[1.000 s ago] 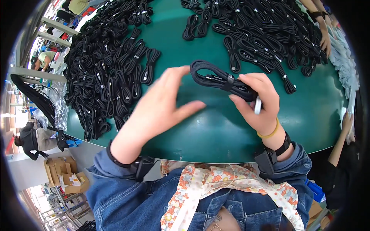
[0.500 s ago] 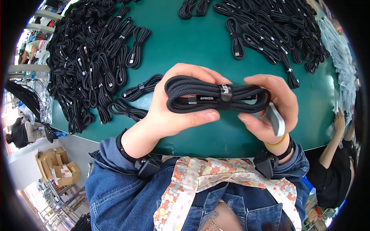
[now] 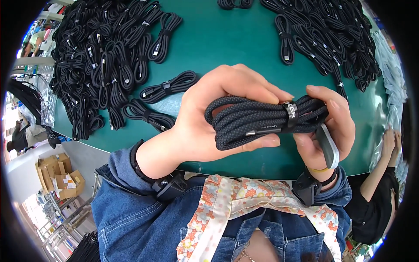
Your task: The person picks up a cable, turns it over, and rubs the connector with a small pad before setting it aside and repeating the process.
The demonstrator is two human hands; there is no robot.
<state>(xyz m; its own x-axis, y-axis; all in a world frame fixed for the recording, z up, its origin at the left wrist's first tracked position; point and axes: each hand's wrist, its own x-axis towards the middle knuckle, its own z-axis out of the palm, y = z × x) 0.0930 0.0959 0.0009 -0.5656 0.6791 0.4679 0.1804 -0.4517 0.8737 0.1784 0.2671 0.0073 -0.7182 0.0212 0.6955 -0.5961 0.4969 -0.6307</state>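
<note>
A coiled black braided cable (image 3: pixel 244 118) is held up in front of me, wrapped at its middle by a black strap (image 3: pixel 291 117) with pale print. My left hand (image 3: pixel 192 113) closes round the coil's left end, fingers over the top and thumb below. A metal-tipped plug lies along the coil's near side. My right hand (image 3: pixel 338 126) pinches the right end with thumb and fingers. Tucked in the right palm is a flat grey piece with a white edge (image 3: pixel 328 148); its kind does not show. Two strapped cable coils (image 3: pixel 168 86) lie just left of my left hand.
A large heap of black cable coils (image 3: pixel 100 56) covers the green table's (image 3: pixel 218 43) left side. Another heap (image 3: pixel 327 35) lies at the far right, beside clear plastic bags (image 3: pixel 388 74). A person's arms (image 3: pixel 379 166) reach in at the right. Cardboard boxes (image 3: pixel 61 174) stand lower left.
Both hands and the held coil have shifted right and slightly down in the picture. The coil has been tilted, so its near strands show more and its plug is seen edge-on.
</note>
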